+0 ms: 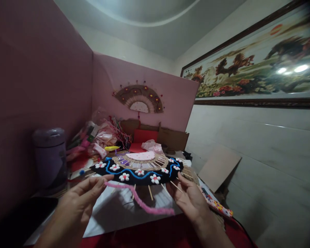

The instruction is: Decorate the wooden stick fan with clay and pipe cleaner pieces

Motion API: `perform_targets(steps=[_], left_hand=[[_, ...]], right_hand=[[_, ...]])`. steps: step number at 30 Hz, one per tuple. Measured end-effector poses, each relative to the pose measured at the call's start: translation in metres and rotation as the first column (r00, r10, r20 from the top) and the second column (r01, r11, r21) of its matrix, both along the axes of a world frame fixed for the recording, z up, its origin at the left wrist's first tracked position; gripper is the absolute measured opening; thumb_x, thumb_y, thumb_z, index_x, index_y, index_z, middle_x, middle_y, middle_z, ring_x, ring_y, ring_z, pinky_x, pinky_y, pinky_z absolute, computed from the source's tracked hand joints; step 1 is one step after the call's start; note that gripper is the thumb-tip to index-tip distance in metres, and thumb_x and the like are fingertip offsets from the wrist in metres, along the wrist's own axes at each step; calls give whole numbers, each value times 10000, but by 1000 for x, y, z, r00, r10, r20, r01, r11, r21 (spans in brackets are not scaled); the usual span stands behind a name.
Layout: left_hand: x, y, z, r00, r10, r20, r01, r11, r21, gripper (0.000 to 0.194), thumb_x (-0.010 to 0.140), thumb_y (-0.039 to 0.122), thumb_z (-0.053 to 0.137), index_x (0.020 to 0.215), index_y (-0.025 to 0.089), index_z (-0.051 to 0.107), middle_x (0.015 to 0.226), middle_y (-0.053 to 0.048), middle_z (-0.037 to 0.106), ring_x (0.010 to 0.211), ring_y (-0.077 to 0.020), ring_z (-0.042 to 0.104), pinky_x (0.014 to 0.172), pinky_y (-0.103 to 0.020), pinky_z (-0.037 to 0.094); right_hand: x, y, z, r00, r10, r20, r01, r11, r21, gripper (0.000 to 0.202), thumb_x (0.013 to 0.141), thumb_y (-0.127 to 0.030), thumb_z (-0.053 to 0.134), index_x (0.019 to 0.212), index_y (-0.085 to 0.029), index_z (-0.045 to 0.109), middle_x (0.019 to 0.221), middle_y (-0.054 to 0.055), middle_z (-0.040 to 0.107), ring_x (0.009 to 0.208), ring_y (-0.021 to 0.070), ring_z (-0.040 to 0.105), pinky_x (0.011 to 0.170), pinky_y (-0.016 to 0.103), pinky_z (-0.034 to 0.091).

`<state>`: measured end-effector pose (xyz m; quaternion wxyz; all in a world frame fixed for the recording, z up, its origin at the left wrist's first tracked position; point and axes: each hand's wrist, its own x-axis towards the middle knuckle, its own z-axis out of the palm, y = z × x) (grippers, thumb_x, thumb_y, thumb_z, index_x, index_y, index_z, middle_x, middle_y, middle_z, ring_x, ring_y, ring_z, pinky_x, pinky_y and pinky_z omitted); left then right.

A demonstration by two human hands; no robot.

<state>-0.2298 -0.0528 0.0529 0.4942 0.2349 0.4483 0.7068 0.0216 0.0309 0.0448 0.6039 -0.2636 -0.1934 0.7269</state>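
A handmade fan [144, 174] with a black felt band, white flowers and wavy blue lines is tilted in front of me. Thin wooden sticks [151, 193] poke out past its near edge. The thumb and fingers of my left hand [81, 199] pinch one end of a pink pipe cleaner [142, 203], close to the fan's left edge. From there the pipe cleaner hangs in a curve to the right, its other end loose. My right hand [189, 198] grips the fan's right side, thumb on top; the fingers beneath are partly hidden.
A similar brown fan [126, 95] hangs on the pink panel [170, 86]. A purple container [50, 160] stands at left, beside heaped craft materials [105, 134]. White paper [105, 220] lies over a red cloth [150, 236]. A board [219, 168] leans on the right wall.
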Motion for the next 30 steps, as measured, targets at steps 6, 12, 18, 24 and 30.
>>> perform_targets(steps=[6,12,18,24,30], left_hand=[[2,-4,5,999,-28,-17,27,999,-17,351,409,241,829,727,146,713,812,-83,692,806,-225,620,602,-249,522],[4,56,13,998,30,-60,-17,978,208,111,554,121,729,641,121,660,680,-33,643,687,-130,589,657,-219,477],[0,105,0,996,82,-44,-73,980,183,50,550,96,680,558,101,631,607,-45,629,612,-116,562,620,-229,444],[-4,113,-26,989,111,-93,-96,983,154,140,469,171,731,534,122,617,564,-29,617,594,-140,553,582,-247,414],[-7,112,-37,982,123,-142,-106,987,122,151,446,197,732,522,125,624,562,-17,602,545,-111,515,541,-229,389]], right_hand=[[7,-7,2,997,-46,60,44,998,41,212,813,-84,530,983,-170,623,791,35,718,721,175,686,678,326,577],[2,54,4,999,39,-8,-37,988,152,229,837,-91,505,1023,-167,614,790,22,720,703,156,678,689,316,570],[-10,89,-16,999,42,3,-42,996,83,171,843,-122,518,969,-172,623,714,11,713,659,150,673,621,289,565],[-13,93,-40,999,45,25,-46,999,24,145,857,-107,494,891,-182,613,710,-9,702,648,126,662,593,269,550],[-12,93,-51,987,103,121,-98,994,-48,29,814,-132,588,839,-138,601,666,27,688,610,159,665,515,263,527]])
